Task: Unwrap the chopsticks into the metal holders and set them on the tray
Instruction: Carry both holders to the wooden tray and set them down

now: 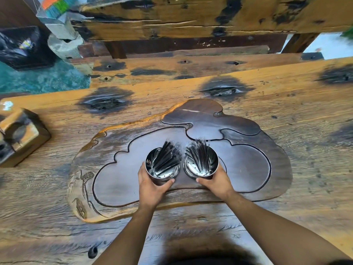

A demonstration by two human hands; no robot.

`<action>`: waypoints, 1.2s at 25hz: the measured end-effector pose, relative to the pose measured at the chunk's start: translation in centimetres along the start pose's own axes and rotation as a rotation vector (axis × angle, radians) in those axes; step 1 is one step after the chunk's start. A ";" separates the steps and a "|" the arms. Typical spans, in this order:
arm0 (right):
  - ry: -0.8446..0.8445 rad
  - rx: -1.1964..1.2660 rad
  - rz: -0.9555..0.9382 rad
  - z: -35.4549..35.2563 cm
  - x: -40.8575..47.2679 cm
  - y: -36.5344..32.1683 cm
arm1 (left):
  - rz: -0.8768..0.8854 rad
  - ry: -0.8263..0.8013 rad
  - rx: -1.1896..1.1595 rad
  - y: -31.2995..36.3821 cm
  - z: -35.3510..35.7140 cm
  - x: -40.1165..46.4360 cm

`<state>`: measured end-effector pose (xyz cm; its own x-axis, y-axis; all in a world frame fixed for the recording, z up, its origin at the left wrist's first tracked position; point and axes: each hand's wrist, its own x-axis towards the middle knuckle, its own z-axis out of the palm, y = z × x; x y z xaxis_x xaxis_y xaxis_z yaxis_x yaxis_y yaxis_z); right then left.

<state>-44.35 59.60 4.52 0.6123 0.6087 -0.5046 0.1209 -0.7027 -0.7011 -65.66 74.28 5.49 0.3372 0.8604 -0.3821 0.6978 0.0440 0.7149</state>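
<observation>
**Both Holders Loaded and Standing on Tray; Release Outstanding**

Forearms entered from the near edge of the frame and reached forward over the wooden table to the dark carved tray.

The left hand was wrapped around the near wall of the left metal holder, thumb across the front. The right hand gripped the right metal holder in the same manner. Both holders stood side by side, nearly touching, in the sunken middle basin of the tray. Whether their bases were fully seated or a trace above the surface could not be told from this view.

Dark chopsticks filled the left holder, leaning up and to the right. A second bundle of chopsticks stood in the right holder, fanned out; a perforated floor showed beneath them. Some glint around the upper ends might have been clear wrapping, but blur prevented a firm finding.

Further out, a carved wooden block sat at the table's left edge, well apart from the tray. No loose wrappers or spare chopsticks were visible on the table.

Assessment: loading appeared complete and placement on the tray was all but done. Remaining, in my judgement, was only to settle the holders and let go.
</observation>
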 end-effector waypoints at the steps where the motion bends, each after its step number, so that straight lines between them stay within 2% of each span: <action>1: -0.006 -0.017 0.008 -0.1 -0.2 0.4 | -0.035 -0.014 0.001 -0.6 -0.1 -0.2; 7: 0.023 -0.229 0.072 -1.6 -3.8 2.9 | -0.105 -0.086 0.074 -2.8 -0.6 -4.4; 12: -0.092 -0.428 0.095 -2.0 -8.5 5.3 | -0.056 -0.125 0.203 -3.9 -0.9 -8.9; 19: -0.246 -0.456 0.196 0.3 -14.7 7.8 | -0.186 -0.387 0.326 -7.4 -0.2 -14.3; 26: -0.360 -0.491 0.289 2.8 -20.7 12.9 | -0.188 -0.503 0.431 -10.2 0.8 -18.2; 30: -0.397 -0.478 0.267 2.4 -22.5 15.6 | -0.222 -0.499 0.444 -10.7 1.4 -22.2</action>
<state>-58.08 35.80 3.73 0.3467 0.4164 -0.8405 0.3935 -0.8780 -0.2727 -79.71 53.94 5.50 0.3323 0.5146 -0.7904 0.9399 -0.1109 0.3230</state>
